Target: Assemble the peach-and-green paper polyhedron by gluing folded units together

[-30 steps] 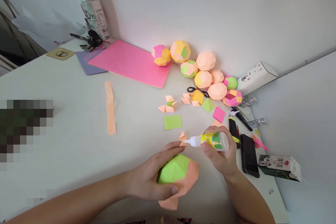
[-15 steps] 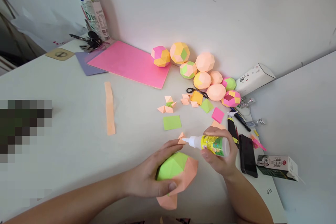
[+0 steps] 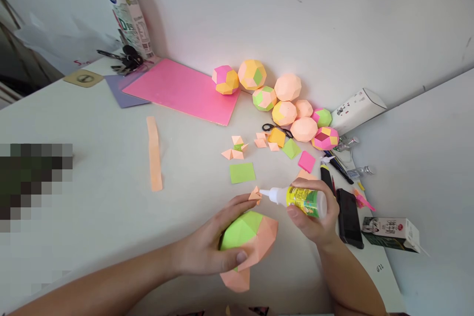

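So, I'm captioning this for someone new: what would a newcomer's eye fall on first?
Probably the green and peach faceted paper ball, low centre in the left grip. Then the white plastic squeeze bottle with a yellow-green label, in the right grip. Farther back, the flat pink rectangular sheet lies mostly left of a colourful cluster of faceted paper balls near the wall.

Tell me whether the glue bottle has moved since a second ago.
Yes, slightly. Judged against the phone lying on the table, the glue bottle has shifted to the right, so the gap between its base and the phone looks narrower.
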A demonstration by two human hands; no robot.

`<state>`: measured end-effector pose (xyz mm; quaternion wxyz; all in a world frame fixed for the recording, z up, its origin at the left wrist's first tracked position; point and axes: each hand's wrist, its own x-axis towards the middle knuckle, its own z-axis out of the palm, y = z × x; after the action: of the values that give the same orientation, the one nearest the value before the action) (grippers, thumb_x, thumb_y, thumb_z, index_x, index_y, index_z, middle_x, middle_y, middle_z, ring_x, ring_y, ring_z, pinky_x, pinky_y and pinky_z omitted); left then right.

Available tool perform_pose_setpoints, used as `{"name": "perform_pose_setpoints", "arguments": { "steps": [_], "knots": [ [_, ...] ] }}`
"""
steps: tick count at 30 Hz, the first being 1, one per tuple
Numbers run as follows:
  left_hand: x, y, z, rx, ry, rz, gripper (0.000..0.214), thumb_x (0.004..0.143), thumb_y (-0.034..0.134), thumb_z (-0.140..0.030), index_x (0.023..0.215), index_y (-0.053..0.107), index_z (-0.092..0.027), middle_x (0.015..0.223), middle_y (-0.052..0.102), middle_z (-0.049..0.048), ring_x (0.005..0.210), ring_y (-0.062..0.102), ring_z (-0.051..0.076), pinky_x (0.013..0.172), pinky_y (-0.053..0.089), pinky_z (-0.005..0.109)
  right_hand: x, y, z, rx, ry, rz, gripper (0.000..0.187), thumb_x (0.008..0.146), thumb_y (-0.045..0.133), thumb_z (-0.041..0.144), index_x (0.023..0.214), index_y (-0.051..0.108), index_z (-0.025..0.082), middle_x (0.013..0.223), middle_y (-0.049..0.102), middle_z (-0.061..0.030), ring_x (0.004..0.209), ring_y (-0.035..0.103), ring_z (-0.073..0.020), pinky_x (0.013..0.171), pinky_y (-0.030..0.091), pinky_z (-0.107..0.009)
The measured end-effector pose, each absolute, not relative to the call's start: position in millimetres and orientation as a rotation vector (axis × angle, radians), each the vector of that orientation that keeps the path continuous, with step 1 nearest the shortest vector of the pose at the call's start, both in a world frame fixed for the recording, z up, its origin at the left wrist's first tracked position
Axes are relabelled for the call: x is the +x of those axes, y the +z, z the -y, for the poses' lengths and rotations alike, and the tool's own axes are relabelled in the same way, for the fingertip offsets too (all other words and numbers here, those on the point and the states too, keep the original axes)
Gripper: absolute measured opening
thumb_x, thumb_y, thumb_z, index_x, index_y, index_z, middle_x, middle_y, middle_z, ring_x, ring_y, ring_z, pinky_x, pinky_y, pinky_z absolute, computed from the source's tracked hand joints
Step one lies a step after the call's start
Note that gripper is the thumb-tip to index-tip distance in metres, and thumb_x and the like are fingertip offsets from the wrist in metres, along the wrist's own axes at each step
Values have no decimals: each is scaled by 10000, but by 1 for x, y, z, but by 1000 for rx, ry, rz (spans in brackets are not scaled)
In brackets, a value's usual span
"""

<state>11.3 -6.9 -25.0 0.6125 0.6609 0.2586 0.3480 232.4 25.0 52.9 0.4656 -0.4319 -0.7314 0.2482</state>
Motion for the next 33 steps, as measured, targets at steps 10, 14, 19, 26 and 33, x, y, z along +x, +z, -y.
{"name": "perform_pose_setpoints", "arguments": {
  "steps": [10,14,19,26,33],
  "knots": [
    [11,-25,6,1542,793,-613,706,848,554,-527,1455,297,-275,1546,239,112,1439,146,363,1144,174,575,228,53,-26,-1106,678,1799,245,718,717,220,922,582,226,718,658,-8,581,598,-155,520,488,-275],
    [12,-24,6,1536,789,-615,708,840,566,-527,1453,305,-285,1543,249,109,1436,158,366,1142,188,574,228,53,-26,-1097,671,1818,256,706,725,219,923,589,230,753,681,-15,600,621,-161,525,504,-273],
    [12,-23,6,1521,781,-622,708,839,566,-529,1453,312,-285,1543,256,104,1437,148,372,1144,177,580,227,53,-26,-1113,659,1800,241,722,715,222,923,583,233,718,672,-10,573,614,-160,499,496,-270],
    [12,-22,5,1492,776,-619,726,830,553,-569,1450,325,-270,1548,263,98,1448,116,354,1155,139,576,231,50,-26,-1161,689,1725,253,720,725,240,937,597,232,774,659,-17,606,609,-157,523,502,-272],
    [4,-14,-9,1307,763,-710,659,819,528,-618,1384,422,-294,1532,317,44,1436,168,343,1162,163,527,242,36,-57,-1038,1311,1207,325,786,668,340,1070,536,252,666,582,38,560,619,-155,474,474,-270]
  ]
}}
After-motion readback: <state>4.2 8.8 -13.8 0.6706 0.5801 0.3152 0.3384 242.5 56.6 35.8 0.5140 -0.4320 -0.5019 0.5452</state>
